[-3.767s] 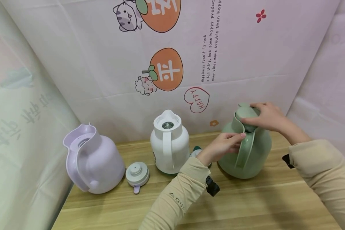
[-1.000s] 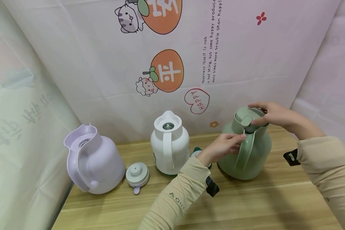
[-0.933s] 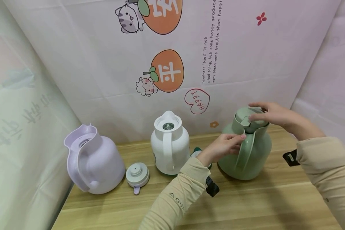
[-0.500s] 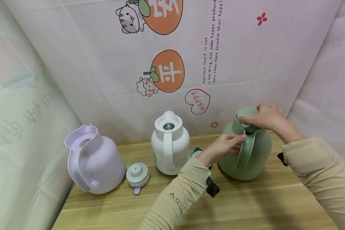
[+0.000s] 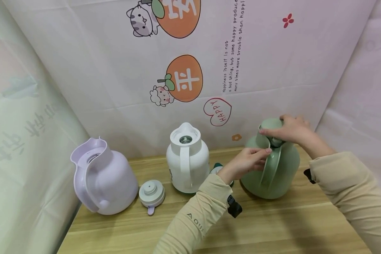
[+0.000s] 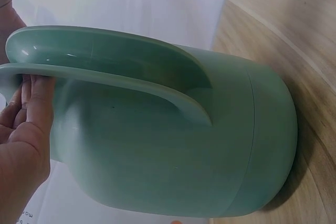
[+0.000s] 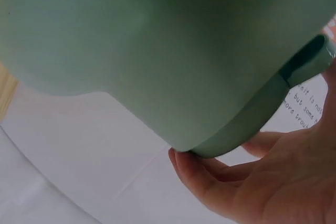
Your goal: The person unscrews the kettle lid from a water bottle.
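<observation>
A green thermos jug (image 5: 280,173) stands upright at the right of the table. Its green lid (image 5: 271,123) sits in the neck. My left hand (image 5: 246,162) holds the top of the jug's handle; in the left wrist view the left hand's fingers (image 6: 39,98) reach under the handle (image 6: 115,77). From the right, my right hand (image 5: 293,130) grips the lid, thumb along the near side. The right wrist view shows the right hand (image 7: 273,182) with its fingers at the edge of the lid (image 7: 236,132), whose tab (image 7: 315,64) sticks out.
Further left stand a lidless white jug (image 5: 192,169) and a lidless lilac jug (image 5: 114,180). A grey lid (image 5: 151,192) with a lilac tab lies between them. Another lid (image 5: 216,169) with a green tab is partly hidden behind my left forearm. A printed cloth (image 5: 257,70) hangs behind.
My right hand has shifted from the lid's right edge to over its top, thumb now across the near side, covering the tab visible a second ago. My left hand stays on the handle.
</observation>
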Tool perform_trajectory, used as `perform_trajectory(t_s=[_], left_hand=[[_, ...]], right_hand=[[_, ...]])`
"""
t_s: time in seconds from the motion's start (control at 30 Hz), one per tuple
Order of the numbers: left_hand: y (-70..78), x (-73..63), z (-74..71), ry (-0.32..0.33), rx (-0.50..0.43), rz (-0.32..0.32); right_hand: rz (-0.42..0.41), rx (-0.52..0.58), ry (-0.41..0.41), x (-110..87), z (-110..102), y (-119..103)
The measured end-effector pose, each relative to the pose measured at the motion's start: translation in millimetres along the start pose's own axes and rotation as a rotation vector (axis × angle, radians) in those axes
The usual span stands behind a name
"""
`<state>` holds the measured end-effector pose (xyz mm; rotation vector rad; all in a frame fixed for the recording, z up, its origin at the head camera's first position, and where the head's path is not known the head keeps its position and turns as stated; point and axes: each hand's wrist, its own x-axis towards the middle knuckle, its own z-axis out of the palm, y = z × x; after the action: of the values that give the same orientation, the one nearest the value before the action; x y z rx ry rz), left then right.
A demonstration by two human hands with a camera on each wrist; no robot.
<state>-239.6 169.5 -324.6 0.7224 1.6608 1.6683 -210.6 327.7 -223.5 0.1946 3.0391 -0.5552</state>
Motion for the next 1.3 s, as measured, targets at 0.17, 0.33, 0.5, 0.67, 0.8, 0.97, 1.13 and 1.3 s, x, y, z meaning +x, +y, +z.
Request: perform_trajectory(t_s=[0.17, 0.33, 0.5, 0.67, 0.8, 0.97, 1.13, 1.3], left_hand=[[0.8, 0.1, 0.3, 0.005, 0.007, -0.001], [0.4, -0.8, 0.6, 0.007, 0.01, -0.008], [0.5, -1.7, 1.1, 0.007, 0.017, -0.01], [1.9, -2.7, 1.4, 0.007, 0.015, -0.01], [3.1, -3.4, 1.0, 0.006, 0.015, -0.009], [2.9, -3.6, 0.6, 0.006, 0.014, -0.007], [2.9, -3.3, 0.0, 0.009, 0.013, -0.006], [2.7, -2.9, 0.4, 0.009, 0.014, -0.006]], right_hand=[[0.004, 0.016, 0.026, 0.7, 2.8, -1.5], [0.013, 0.038, 0.034, 0.2, 3.0, -1.2], [0.018, 0.048, 0.024, -0.8, 2.7, 0.3], [0.013, 0.049, 0.012, -1.2, 1.3, 1.2], [-0.004, 0.03, 0.008, -0.3, -0.2, 1.1], [-0.031, 0.001, 0.014, 1.3, -2.0, 2.4], [-0.054, 0.001, 0.01, 3.4, -3.7, 4.3], [-0.073, -0.004, 0.005, 4.1, -4.4, 6.0]])
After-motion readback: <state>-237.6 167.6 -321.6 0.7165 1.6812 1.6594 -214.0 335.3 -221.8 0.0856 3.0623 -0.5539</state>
